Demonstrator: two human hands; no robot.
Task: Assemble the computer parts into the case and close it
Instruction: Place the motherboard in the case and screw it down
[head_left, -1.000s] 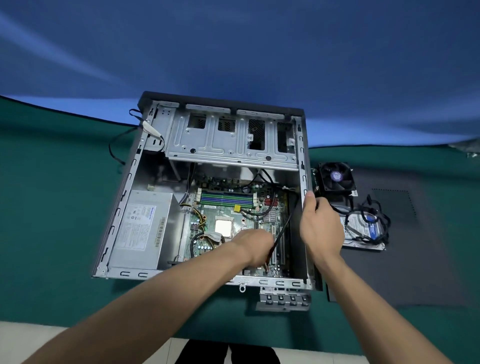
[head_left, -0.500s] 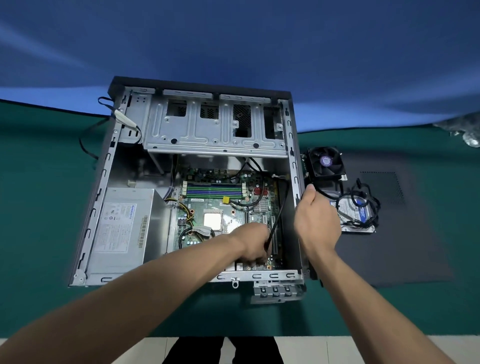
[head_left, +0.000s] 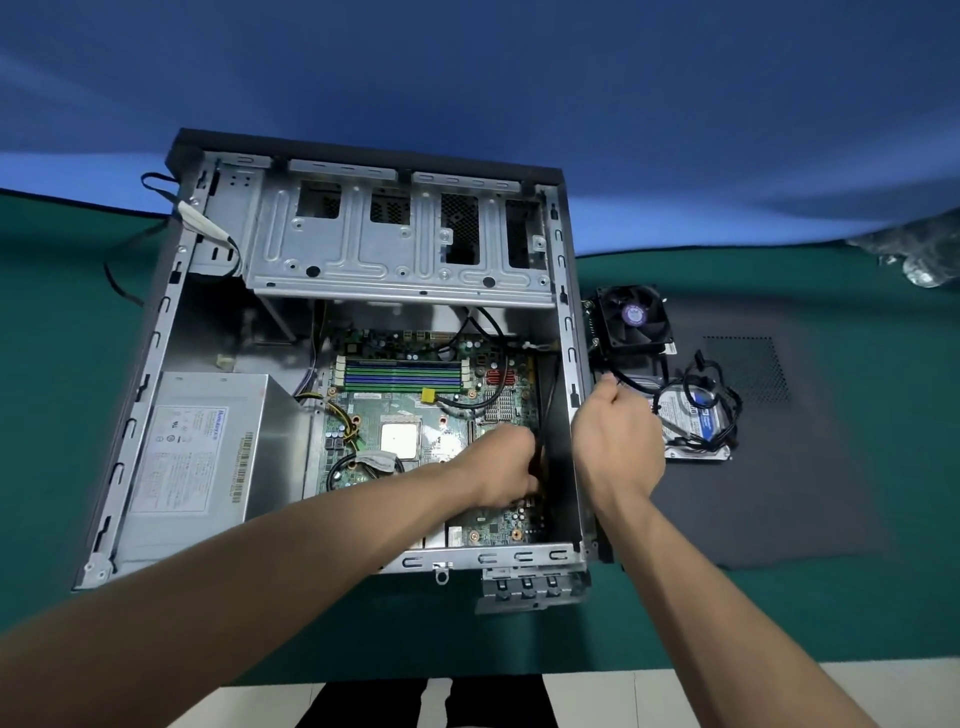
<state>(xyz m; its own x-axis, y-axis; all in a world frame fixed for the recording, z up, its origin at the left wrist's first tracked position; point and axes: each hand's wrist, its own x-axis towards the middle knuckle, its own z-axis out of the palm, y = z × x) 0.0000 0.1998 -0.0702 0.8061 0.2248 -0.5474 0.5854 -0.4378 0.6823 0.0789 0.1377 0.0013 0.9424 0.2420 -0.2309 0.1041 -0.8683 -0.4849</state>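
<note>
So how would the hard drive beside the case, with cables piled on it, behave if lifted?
The hard drive looks like a flat metal slab, so probably stiff and heavy for its size. The black cables looped on top look floppy and would likely slide off or dangle. Lying flat on the dark panel, it should not roll.

A staged recording bench: green cloth-covered table against a draped blue backdrop.
</note>
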